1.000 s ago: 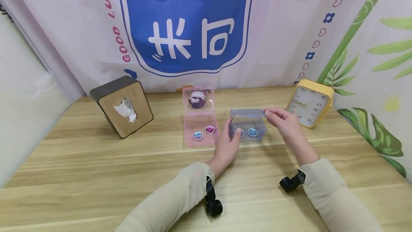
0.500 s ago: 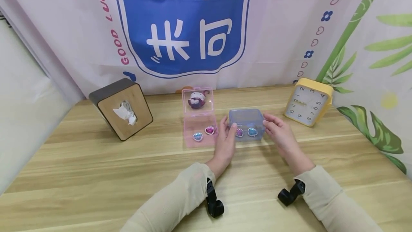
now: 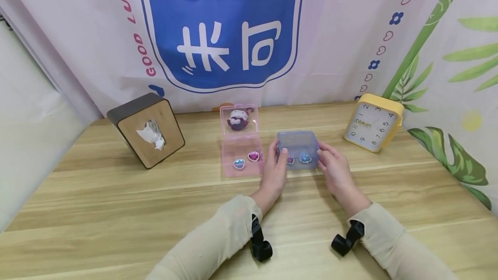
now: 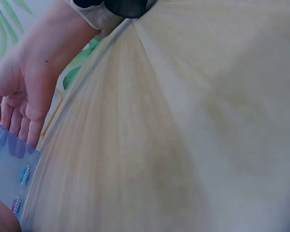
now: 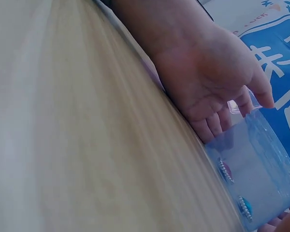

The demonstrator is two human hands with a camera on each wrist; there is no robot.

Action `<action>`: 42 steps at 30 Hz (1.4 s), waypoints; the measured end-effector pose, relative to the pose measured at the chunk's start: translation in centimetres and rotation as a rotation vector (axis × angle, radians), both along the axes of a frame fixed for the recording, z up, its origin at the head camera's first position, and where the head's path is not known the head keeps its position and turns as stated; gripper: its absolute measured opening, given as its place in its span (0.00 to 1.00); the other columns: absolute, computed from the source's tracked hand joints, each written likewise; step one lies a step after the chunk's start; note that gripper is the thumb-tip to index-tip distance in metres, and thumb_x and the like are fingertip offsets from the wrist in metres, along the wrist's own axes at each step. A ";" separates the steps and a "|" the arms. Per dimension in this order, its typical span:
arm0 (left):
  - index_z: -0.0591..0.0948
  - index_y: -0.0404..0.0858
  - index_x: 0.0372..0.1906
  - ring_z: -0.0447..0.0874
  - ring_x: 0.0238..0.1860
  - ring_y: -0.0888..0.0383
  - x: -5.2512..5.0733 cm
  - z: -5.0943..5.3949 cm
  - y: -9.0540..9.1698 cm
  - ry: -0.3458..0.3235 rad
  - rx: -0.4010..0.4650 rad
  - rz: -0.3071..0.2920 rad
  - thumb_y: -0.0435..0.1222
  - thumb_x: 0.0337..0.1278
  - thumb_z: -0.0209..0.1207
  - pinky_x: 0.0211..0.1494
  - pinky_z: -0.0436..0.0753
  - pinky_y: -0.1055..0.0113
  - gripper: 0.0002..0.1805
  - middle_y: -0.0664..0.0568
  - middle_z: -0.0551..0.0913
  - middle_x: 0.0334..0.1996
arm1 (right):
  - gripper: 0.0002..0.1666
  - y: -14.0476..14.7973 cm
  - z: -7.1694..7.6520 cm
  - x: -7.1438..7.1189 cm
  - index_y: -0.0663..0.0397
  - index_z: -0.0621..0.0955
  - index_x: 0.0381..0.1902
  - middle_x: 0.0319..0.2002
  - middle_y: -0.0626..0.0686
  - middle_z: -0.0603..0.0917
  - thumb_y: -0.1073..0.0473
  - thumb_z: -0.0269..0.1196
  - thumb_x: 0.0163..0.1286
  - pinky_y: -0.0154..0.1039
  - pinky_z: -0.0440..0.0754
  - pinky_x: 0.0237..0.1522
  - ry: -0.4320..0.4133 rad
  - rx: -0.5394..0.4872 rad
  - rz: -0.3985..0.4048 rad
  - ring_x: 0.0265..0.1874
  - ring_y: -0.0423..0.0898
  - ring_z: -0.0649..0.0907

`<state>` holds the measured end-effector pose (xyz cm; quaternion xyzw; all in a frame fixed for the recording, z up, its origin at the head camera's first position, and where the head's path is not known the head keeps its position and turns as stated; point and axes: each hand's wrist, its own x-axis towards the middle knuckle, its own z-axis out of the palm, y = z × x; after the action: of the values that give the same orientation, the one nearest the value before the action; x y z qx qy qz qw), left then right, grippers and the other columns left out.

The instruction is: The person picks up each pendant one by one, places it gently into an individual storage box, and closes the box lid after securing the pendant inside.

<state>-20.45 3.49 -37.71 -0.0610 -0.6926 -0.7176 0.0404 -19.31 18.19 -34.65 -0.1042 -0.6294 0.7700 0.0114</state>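
A translucent blue plastic box (image 3: 298,140) stands on the table with its lid down. Through its front show a purple-pink gem (image 3: 291,159) and a blue gem (image 3: 305,157), both with beaded silvery rims. My left hand (image 3: 273,172) grips the box's left side, thumb at the front. On the opposite side my right hand (image 3: 338,174) holds the right wall. The right wrist view shows the left hand (image 5: 208,77) against the box (image 5: 258,164). To the left lies an open pink box (image 3: 229,150) with a blue gem (image 3: 239,164) and a pink gem (image 3: 253,156).
A small purple-and-white figurine (image 3: 238,120) is seen at the pink box's raised lid. A wood-fronted tissue box (image 3: 128,131) stands at the left, a yellow clock (image 3: 373,126) at the back right. A printed cloth (image 3: 330,33) hangs behind the wooden table (image 3: 155,211).
The blue box's lid, raised a second ago under my right fingers, has come down. My right hand has then moved lower onto the box's right side. My left hand stays at the left side.
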 end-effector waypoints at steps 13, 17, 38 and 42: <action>0.62 0.35 0.65 0.64 0.65 0.46 0.2 0.1 0.0 -0.005 -0.078 0.026 0.34 0.64 0.48 0.68 0.64 0.58 0.25 0.39 0.66 0.64 | 0.28 -1.2 -0.8 0.0 0.67 0.61 0.66 0.69 0.60 0.60 0.67 0.43 0.69 0.40 0.59 0.69 0.024 0.034 -0.098 0.67 0.49 0.61; 0.63 0.36 0.65 0.65 0.65 0.47 0.2 0.3 -0.1 -0.025 -0.113 0.033 0.35 0.64 0.49 0.68 0.64 0.59 0.25 0.39 0.67 0.64 | 0.27 -1.4 -0.9 0.0 0.66 0.63 0.66 0.67 0.60 0.63 0.66 0.43 0.68 0.40 0.61 0.69 0.021 0.055 -0.116 0.65 0.49 0.63; 0.50 0.51 0.72 0.74 0.55 0.43 2.9 3.8 -3.4 0.089 -0.396 -0.175 0.41 0.59 0.55 0.66 0.67 0.52 0.39 0.48 0.57 0.70 | 0.31 -0.8 2.8 -0.7 0.58 0.53 0.71 0.71 0.55 0.56 0.61 0.44 0.73 0.34 0.51 0.71 0.137 0.050 -0.196 0.70 0.45 0.57; 0.53 0.46 0.72 0.62 0.66 0.47 2.6 4.8 -5.5 0.106 -0.370 -0.163 0.38 0.59 0.55 0.66 0.69 0.58 0.38 0.49 0.57 0.70 | 0.31 -1.5 4.6 -1.6 0.56 0.51 0.72 0.71 0.56 0.55 0.59 0.43 0.74 0.34 0.49 0.72 0.186 -0.018 -0.148 0.70 0.46 0.57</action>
<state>-17.84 -2.06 -32.90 -0.1608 -0.8022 -0.5750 0.0066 -20.93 16.69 -30.03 -0.0788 -0.6093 0.7790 0.1256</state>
